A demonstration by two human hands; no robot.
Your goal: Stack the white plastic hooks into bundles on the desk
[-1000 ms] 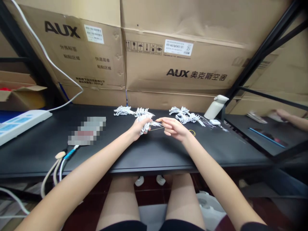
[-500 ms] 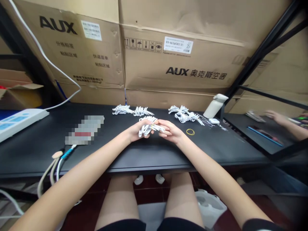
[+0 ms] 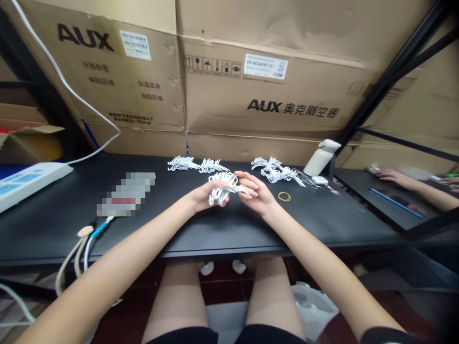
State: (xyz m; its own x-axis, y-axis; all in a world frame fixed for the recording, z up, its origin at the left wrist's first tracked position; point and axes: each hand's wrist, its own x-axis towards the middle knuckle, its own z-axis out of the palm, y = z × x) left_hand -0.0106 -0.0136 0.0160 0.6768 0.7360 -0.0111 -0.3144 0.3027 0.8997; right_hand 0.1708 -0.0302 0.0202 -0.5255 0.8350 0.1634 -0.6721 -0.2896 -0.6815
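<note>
Gripping the bundle of white hooks (image 3: 220, 189) in our left hand (image 3: 207, 196), we hold our right hand (image 3: 258, 195) half-open, fingers slightly parted at its straight ends. Beyond our fingers lie loose piles (image 3: 215, 166); right of them, a yellow band (image 3: 284, 196). The tabletop (image 3: 222, 231) stretches from beneath our fingers to its front edge.

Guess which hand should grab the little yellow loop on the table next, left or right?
Probably the right hand. The yellow loop lies close beside it on the black table, while the left hand is farther away and holds the white bundle.
</note>
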